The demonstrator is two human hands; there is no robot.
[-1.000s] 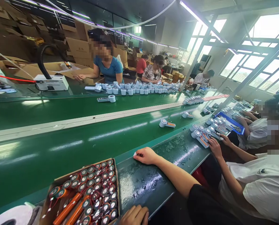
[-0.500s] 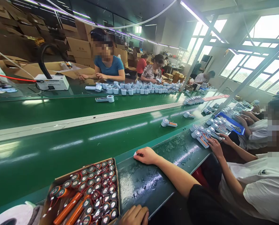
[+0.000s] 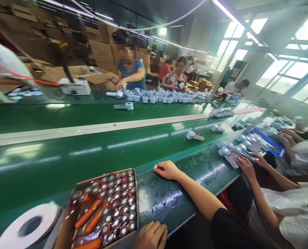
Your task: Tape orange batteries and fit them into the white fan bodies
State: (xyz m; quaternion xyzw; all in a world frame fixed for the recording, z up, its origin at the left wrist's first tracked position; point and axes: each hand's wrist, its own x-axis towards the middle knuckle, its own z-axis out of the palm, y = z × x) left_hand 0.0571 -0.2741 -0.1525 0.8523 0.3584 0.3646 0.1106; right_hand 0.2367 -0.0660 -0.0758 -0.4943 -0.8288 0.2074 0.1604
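Green bench top [image 3: 166, 204] lies under our right hand [image 3: 168, 170], whose fingers [image 3: 160, 166] curl closed on a small white piece [image 3: 155, 166], while our left hand [image 3: 151, 237] sits at the bottom edge just beside a cardboard tray [image 3: 104, 180] of wired round cells [image 3: 112, 207], its grip hidden from us. Past the tray lies a white roll [image 3: 44, 216], and a green conveyor belt [image 3: 66, 152] runs alongside the bench. To our right, a co-worker's hand [image 3: 247, 169] is near white round housings [image 3: 222, 148], with a blue tray [image 3: 266, 141] just beyond.
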